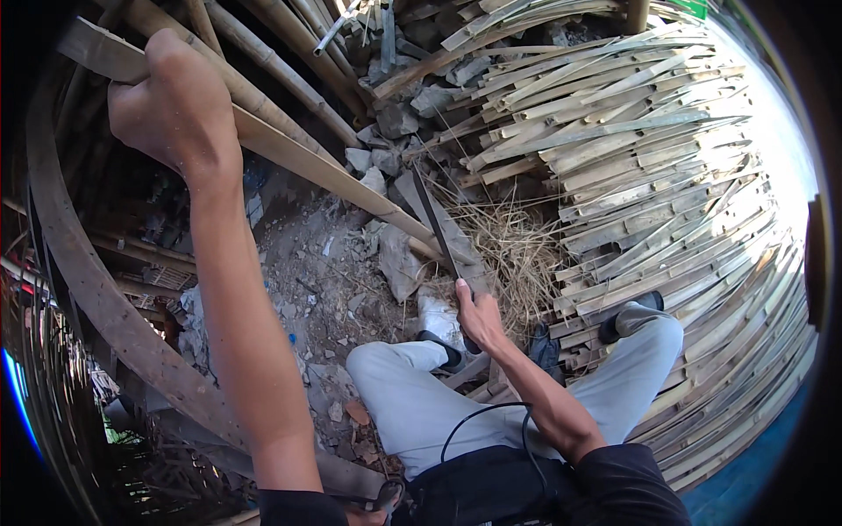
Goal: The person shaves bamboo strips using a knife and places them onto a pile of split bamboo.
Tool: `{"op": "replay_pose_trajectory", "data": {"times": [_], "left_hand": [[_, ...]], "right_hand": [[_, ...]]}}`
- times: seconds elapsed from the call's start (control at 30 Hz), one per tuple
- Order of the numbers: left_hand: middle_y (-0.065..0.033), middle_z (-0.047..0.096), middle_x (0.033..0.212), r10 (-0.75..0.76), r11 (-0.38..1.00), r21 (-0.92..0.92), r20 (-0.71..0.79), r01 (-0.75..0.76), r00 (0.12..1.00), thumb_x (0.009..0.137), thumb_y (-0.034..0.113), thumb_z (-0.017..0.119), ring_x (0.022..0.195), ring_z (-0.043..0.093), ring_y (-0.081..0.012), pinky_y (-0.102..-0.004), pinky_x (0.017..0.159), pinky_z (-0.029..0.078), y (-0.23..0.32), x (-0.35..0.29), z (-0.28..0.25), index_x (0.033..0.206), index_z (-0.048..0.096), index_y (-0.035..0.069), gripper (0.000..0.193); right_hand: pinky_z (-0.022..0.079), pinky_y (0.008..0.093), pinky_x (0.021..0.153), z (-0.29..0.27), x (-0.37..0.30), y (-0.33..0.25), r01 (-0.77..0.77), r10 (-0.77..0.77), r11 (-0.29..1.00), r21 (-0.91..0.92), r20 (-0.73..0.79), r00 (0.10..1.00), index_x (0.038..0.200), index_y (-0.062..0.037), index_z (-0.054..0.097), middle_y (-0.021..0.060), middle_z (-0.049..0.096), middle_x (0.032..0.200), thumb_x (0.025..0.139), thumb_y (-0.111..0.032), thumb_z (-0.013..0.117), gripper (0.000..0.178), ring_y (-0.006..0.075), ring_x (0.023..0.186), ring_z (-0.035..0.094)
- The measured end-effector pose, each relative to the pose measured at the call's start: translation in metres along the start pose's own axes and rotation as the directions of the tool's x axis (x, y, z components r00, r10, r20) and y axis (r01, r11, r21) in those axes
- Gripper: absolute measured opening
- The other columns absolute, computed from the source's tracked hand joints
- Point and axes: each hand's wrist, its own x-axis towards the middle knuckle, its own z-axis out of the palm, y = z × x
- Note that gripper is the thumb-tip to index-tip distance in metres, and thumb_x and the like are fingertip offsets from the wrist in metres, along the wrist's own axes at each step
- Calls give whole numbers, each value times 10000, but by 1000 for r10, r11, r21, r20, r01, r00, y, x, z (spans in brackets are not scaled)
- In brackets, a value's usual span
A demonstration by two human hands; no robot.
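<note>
My left hand (180,110), raised at the upper left, is closed round a long pale bamboo strip (324,175). The strip slants down from there toward the middle of the view. Low in the middle, in front of my knees, my right hand (481,317) is wrapped round the handle of a long knife (433,213). Its dark, narrow blade points up and slightly left, crossing the strip's lower end. Whether the edge is cutting into the bamboo I cannot tell. A flat grey slab (452,232) lies beneath the blade.
Split bamboo pieces (631,175) are piled in a broad stack on the right. A heap of dry shavings (517,245) lies beside the slab. Round bamboo poles (281,70) lean at the upper left, above broken stones (399,121). A curved plank (132,324) runs along the left.
</note>
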Motion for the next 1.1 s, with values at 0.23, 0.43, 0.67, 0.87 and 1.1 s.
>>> {"op": "replay_pose_trajectory", "data": {"times": [0.23, 0.43, 0.67, 0.87, 1.1], "left_hand": [[-51, 441, 662, -129, 991, -58, -99, 124, 987, 786, 105, 594, 572, 410, -132, -302, 574, 385, -18, 12, -4, 710, 508, -53, 195], [-27, 439, 649, -115, 992, -65, -78, 110, 990, 833, 43, 568, 475, 360, -71, -231, 432, 284, -40, 22, -9, 744, 529, -34, 124], [0, 269, 614, -127, 960, -235, 115, 151, 985, 858, 47, 491, 474, 266, -99, -241, 423, 226, -47, 36, -38, 694, 438, 34, 173], [-29, 301, 618, 5, 964, -257, 264, 65, 964, 851, 92, 415, 490, 273, -113, -238, 423, 236, -66, 68, -62, 678, 386, 39, 183], [-42, 286, 602, -18, 855, -441, 498, 271, 867, 757, 57, 459, 482, 286, -126, -251, 433, 258, -86, 101, -100, 640, 268, 109, 230]], "right_hand": [[422, 380, 481, 17, 22, 37, 229, -232, 972, -52, -86, 969, 622, 39, 535, 100, 523, 499, 942, -570, 401, 701, 208, 437, 511], [418, 354, 436, 10, 42, 53, -47, 45, 997, 60, 37, 998, 631, -1, 545, 86, 506, 488, 920, -590, 437, 665, 199, 393, 487], [476, 503, 793, -8, 63, 71, -136, 150, 979, -153, 79, 986, 736, 175, 601, 382, 589, 746, 894, -569, 454, 775, 469, 816, 634], [470, 503, 833, -4, 44, 39, -47, 69, 988, -146, 153, 986, 887, 170, 616, 394, 600, 877, 887, -590, 458, 776, 487, 933, 610], [481, 501, 790, -1, 101, 135, -160, 174, 935, -316, 18, 985, 789, 153, 616, 381, 589, 767, 890, -596, 454, 773, 471, 821, 633]]}}
